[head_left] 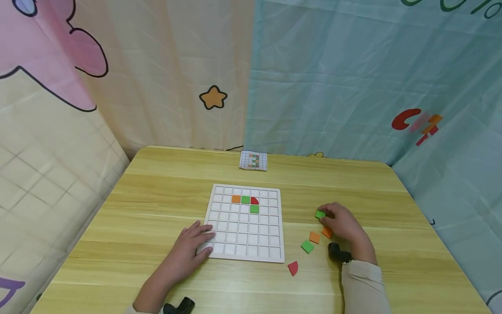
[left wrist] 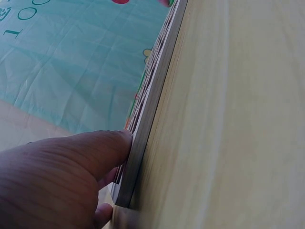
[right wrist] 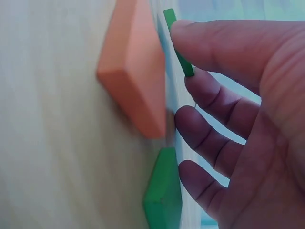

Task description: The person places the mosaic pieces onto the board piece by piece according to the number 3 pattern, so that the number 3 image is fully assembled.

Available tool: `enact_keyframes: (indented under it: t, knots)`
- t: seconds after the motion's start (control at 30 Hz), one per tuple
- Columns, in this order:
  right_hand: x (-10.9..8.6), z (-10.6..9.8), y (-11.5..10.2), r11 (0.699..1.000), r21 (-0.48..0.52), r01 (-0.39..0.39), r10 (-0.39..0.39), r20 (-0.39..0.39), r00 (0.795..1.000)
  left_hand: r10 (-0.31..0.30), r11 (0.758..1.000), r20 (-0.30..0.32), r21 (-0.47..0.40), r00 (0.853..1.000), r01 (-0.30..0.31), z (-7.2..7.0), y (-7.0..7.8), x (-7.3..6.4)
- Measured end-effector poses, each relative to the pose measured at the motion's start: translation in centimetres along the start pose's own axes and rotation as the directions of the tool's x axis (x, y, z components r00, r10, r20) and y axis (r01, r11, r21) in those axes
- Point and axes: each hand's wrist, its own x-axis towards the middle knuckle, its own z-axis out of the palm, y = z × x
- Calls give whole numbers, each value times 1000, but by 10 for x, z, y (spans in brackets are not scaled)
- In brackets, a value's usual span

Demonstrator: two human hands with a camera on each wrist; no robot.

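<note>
Between thumb and index finger my right hand (head_left: 343, 221) pinches a green square tile (right wrist: 179, 45), just off the board's right side. Spread over the lower left edge of a white grid board (head_left: 243, 254), my left hand (head_left: 190, 248) rests with thumb and fingertips on its rim. On the board's upper part lie an orange square (head_left: 235, 199), a green square (head_left: 245, 199) and a red quarter-round tile (head_left: 254, 201) in a row, with another green square (head_left: 254, 209) under the red one.
Loose on the table near the right hand are two orange tiles (head_left: 314, 237), a green tile (head_left: 307, 246) and a red quarter-round tile (head_left: 293, 268). A small card with a coloured grid pattern (head_left: 253, 160) lies at the table's back edge, before printed curtains (head_left: 313, 78).
</note>
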Motion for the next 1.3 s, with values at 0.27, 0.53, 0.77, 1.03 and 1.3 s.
enact_keyframes:
  t: [0.27,0.53,0.77,1.03,1.3]
  knots:
    - [0,1,-4,1000,13,-10,10,-5,1000,-10,1000,4,2,1000,10,1,0,0]
    - [2,3,-7,1000,5,17,-17,-19,1000,-18,1000,14,-2,1000,18,-1,1,0]
    - [9,8,-12,997,1,73,-72,-23,997,-19,1000,7,-6,1000,19,1,0,-1]
    - [19,17,-25,992,29,124,-124,6,992,-30,1000,11,-7,999,30,3,0,-1]
    - [30,28,-41,989,80,123,-125,28,992,-21,1000,13,3,1000,21,1,-1,0]
